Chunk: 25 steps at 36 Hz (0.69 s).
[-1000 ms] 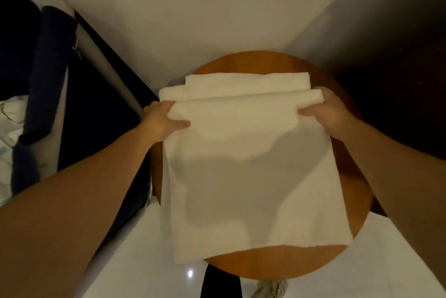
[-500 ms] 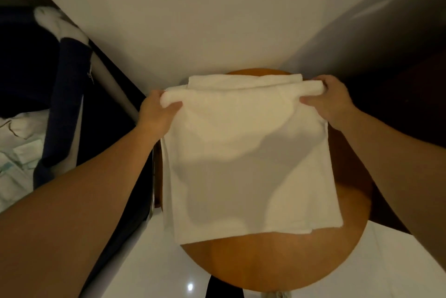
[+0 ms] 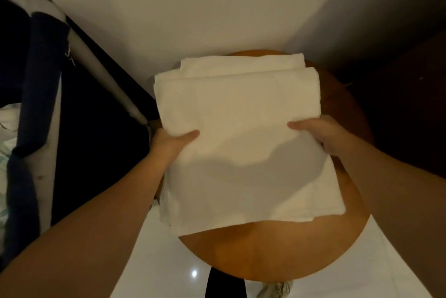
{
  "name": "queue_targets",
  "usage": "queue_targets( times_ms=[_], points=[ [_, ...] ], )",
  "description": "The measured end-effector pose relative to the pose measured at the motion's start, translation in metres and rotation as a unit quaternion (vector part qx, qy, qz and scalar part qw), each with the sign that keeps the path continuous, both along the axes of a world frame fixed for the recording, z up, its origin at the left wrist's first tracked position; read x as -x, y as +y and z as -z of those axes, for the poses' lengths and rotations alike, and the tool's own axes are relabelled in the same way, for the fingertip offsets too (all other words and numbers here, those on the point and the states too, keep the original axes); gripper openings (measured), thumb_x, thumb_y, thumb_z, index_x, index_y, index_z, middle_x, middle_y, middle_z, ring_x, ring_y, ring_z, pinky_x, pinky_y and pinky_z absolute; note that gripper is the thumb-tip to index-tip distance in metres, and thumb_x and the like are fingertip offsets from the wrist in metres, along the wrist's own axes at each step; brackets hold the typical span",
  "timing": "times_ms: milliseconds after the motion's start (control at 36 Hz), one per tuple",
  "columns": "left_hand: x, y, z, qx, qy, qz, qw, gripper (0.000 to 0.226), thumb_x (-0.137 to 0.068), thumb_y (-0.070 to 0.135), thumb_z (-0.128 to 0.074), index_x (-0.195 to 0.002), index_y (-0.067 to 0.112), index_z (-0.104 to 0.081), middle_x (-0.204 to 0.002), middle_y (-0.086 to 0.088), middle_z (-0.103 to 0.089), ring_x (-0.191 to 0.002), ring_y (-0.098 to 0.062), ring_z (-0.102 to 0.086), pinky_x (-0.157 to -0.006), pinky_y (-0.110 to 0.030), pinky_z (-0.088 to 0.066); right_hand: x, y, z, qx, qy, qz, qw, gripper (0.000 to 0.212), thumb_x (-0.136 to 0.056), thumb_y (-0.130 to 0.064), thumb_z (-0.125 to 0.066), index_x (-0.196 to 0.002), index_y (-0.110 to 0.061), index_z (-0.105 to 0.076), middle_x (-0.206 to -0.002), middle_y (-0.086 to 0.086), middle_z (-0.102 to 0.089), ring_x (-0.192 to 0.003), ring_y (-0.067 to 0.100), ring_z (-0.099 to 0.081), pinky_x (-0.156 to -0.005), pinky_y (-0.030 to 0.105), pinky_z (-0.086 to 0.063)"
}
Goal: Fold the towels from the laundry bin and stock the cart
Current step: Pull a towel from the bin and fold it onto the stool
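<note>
Fingers point(image 3: 300, 126) around towel point(image 3: 241, 109) at 2 side edges

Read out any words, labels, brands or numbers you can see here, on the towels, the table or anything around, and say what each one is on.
None: no text can be read anywhere.
The towel, gripped by the left hand and the right hand, shows no label or tag.
The wooden table carries no marks.
The pale fabric at the far left is too dim and blurred to tell.
</note>
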<state>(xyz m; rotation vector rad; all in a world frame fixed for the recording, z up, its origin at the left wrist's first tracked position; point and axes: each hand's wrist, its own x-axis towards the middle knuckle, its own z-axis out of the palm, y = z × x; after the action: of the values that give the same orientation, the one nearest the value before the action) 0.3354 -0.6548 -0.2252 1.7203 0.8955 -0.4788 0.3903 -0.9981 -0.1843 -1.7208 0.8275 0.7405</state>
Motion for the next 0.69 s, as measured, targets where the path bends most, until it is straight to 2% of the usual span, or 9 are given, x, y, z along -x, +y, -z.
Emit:
queue_targets(
  times_ms=[111,194,250,333,500,694],
  points=[
    [0.005,0.005,-0.002,0.034,-0.019,0.022,0.999,0.107,-0.043,0.05,-0.091,-0.137,0.022,-0.049,-0.13,0.003,-0.06,-0.115,-0.018,-0.058,-0.101,-0.043,-0.048,0.01,-0.005,-0.001,-0.043,-0.019,-0.005,0.999,0.044,-0.074,-0.005,-0.077,-0.116,-0.009,-0.063,-0.109,0.01,-0.069,-0.088,0.025,-0.067,-0.062,0.033,-0.052],
    [0.01,-0.002,-0.013,0.009,-0.049,0.039,0.998,0.088,-0.063,0.033,-0.089,-0.138,0.017,-0.046,-0.131,-0.001,-0.058,-0.118,-0.02,-0.056,-0.102,-0.044,-0.046,0.02,-0.006,-0.005,-0.039,-0.06,-0.016,0.997,0.047,-0.076,-0.003,-0.076,-0.119,-0.011,-0.06,-0.109,0.005,-0.067,-0.086,0.017,-0.065,-0.062,0.03,-0.051],
    [0.013,-0.011,-0.022,-0.012,-0.069,0.036,0.997,0.077,-0.074,0.021,-0.083,-0.14,0.014,-0.043,-0.134,-0.004,-0.055,-0.12,-0.022,-0.054,-0.104,-0.042,-0.044,0.029,-0.006,-0.008,-0.014,-0.09,-0.024,0.996,0.053,-0.076,-0.007,-0.077,-0.124,-0.013,-0.057,-0.11,0.001,-0.064,-0.09,0.015,-0.063,-0.071,0.032,-0.052],
    [0.021,-0.023,-0.042,-0.026,-0.096,0.053,0.994,0.076,-0.078,0.019,-0.08,-0.142,0.017,-0.04,-0.133,-0.002,-0.055,-0.119,-0.02,-0.053,-0.104,-0.041,-0.043,0.046,-0.004,-0.02,0.013,-0.115,-0.036,0.993,0.06,-0.075,-0.014,-0.079,-0.13,-0.014,-0.053,-0.119,0.003,-0.062,-0.105,0.022,-0.06,-0.091,0.042,-0.051],
    [0.056,-0.049,-0.103,-0.043,-0.135,0.05,0.989,0.071,-0.081,0.014,-0.076,-0.141,0.018,-0.038,-0.123,0.004,-0.054,-0.113,-0.017,-0.053,-0.097,-0.034,-0.044,0.087,-0.009,-0.069,0.008,-0.16,-0.033,0.986,0.052,-0.08,-0.011,-0.074,-0.127,-0.014,-0.053,-0.113,-0.001,-0.06,-0.103,0.018,-0.058,-0.083,0.033,-0.047],
    [0.128,-0.082,-0.188,-0.079,-0.163,0.026,0.983,0.066,-0.083,0.021,-0.075,-0.138,0.015,-0.04,-0.12,0.004,-0.051,-0.105,-0.016,-0.05,-0.09,-0.032,-0.043,0.146,-0.042,-0.136,0.015,-0.19,-0.048,0.981,0.064,-0.077,-0.02,-0.077,-0.134,-0.016,-0.048,-0.12,0.0,-0.06,-0.108,0.02,-0.058,-0.092,0.038,-0.048]
  ],
)
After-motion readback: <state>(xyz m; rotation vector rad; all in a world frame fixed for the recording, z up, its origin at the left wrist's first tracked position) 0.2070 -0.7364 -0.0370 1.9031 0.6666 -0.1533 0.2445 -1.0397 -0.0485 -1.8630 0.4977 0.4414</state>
